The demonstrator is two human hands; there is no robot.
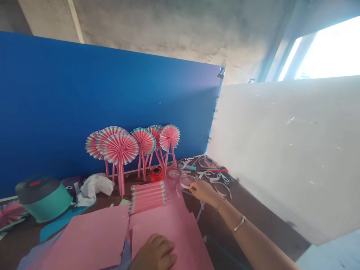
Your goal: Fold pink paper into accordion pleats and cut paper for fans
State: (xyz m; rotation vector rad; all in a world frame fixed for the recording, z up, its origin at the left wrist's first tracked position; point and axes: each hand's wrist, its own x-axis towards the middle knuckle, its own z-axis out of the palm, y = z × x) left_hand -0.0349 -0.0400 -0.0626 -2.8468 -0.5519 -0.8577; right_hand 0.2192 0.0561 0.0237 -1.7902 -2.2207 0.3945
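Note:
My left hand [156, 253] rests at the bottom of the view with its fingers curled in, on a pink paper sheet [180, 232]; nothing shows in it. Farther out, my right hand [204, 190] reaches over the table, finger and thumb pinched at the edge of a curled white strip [184, 183]. Left of that hand lies a pleated pink paper [149, 195] with pastel striped edges. Another pink sheet [92, 236] lies to the left. Around the right hand are several loose white strips and a red roll [156, 174].
Several round pleated fans [120, 148] on pink sticks lean against the blue panel [84, 86]. At left stand a teal and grey container [43, 197] and a crumpled white wrapper [97, 187]. A red cutter [216, 170] lies near the corner, by the white panel [281, 150].

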